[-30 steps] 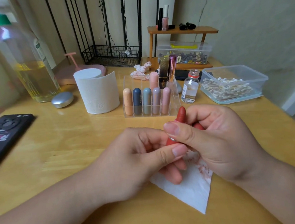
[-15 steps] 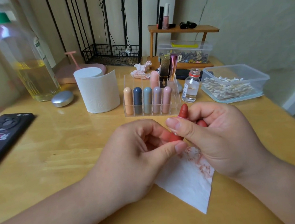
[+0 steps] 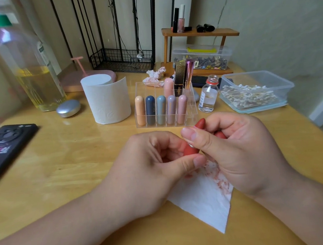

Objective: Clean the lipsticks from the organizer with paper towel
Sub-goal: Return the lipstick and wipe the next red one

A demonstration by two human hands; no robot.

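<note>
- Red lipstick (image 3: 190, 151) is held over the wooden table (image 3: 72, 158), just in front of the clear organizer (image 3: 192, 109).
- Left hand (image 3: 153, 173) pinches its lower end, and right hand (image 3: 236, 151) curls round the upper part (thumb across it).
- Stained paper towel (image 3: 203, 202) lies flat beneath both hands.

Bare hands (image 3: 152, 169) (image 3: 240, 154) — bare forearms (image 3: 68, 226)

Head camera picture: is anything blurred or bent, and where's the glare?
In the head view, the bottle of yellow liquid at the left edge is soft and stretched by the wide lens; pale sheen lies on the wooden table near the phone; the left hand, right hand and red lipstick are sharp, with faint shadows.
</note>
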